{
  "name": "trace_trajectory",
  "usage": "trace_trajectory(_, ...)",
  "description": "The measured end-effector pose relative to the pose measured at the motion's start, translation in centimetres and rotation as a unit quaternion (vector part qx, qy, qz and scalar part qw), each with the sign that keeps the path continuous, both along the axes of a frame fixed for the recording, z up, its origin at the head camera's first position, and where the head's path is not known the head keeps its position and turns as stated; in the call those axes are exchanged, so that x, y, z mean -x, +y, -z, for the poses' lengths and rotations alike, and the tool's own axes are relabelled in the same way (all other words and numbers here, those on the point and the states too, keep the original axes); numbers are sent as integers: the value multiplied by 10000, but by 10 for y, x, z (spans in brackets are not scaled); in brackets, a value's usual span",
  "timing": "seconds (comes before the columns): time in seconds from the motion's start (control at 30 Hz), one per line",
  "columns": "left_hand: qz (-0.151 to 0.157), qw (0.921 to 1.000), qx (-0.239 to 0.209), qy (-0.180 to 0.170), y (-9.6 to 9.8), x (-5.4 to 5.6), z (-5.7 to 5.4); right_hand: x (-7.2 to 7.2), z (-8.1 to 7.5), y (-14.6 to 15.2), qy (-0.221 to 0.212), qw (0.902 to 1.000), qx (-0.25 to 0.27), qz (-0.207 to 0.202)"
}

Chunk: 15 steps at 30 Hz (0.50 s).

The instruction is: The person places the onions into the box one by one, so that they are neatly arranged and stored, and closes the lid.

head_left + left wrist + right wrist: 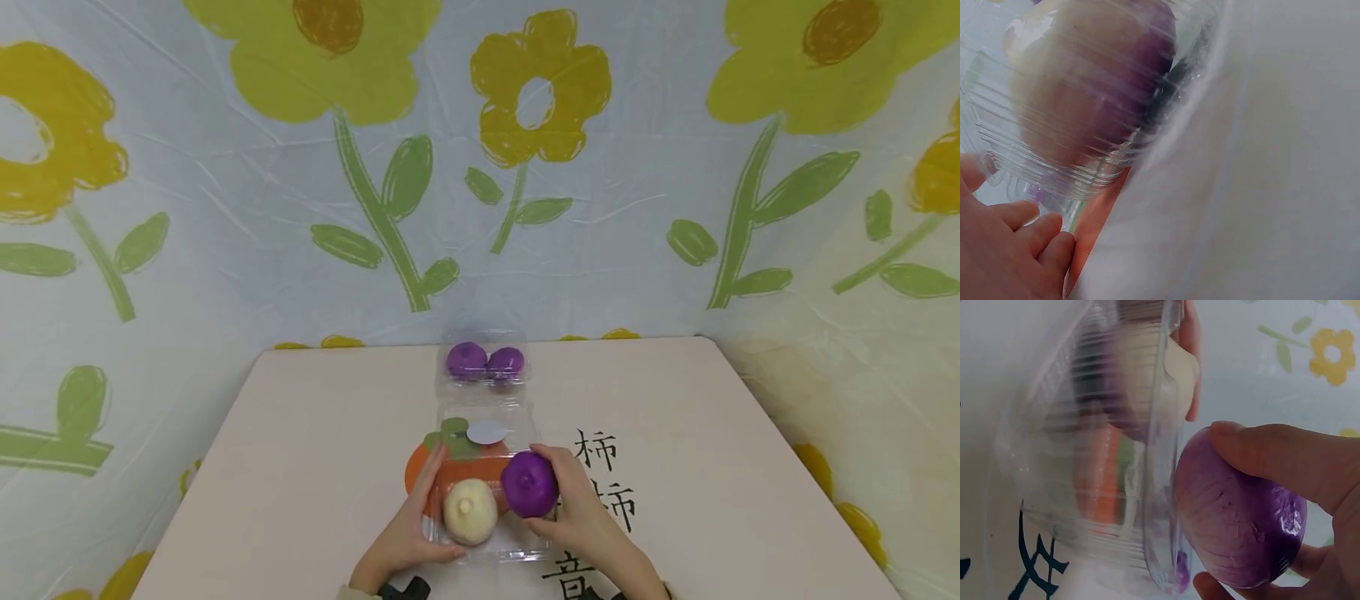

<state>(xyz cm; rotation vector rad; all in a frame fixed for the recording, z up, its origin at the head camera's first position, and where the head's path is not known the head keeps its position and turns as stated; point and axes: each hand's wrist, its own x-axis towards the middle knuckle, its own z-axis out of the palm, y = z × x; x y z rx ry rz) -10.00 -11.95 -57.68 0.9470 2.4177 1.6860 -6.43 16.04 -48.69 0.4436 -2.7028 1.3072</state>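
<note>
A clear plastic clamshell box point(517, 554) stands in front of me, its lid point(517, 412) with a white oval label folded back. In its left half lies a turnip point(471, 512), cream side up, purple underneath in the right wrist view. My left hand point(408, 521) holds the box at its left front corner, fingers along the side and thumb at the front. Over the right half, my right hand point(573, 504) grips a second, purple turnip point(529, 483). In the right wrist view this turnip point(1241, 512) is at the box rim, thumb across its upper side.
Behind the lid, another clear box point(483, 382) holds two purple turnips point(467, 361). The pale tabletop point(322, 450) bears an orange persimmon print point(416, 467) and black characters point(596, 450). A flowered cloth point(600, 275) hangs at the back and sides.
</note>
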Motion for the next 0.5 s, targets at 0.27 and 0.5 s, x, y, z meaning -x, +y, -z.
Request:
trace_trajectory(0.27, 8, 10000, -2, -26, 1, 0, 0, -3, 9, -6, 364, 9962, -795, 40)
trace_trajectory(0.5, -23, 9999, 25, -160, 1, 1, -2, -5, 10, -7, 590, 9903, -1258, -70)
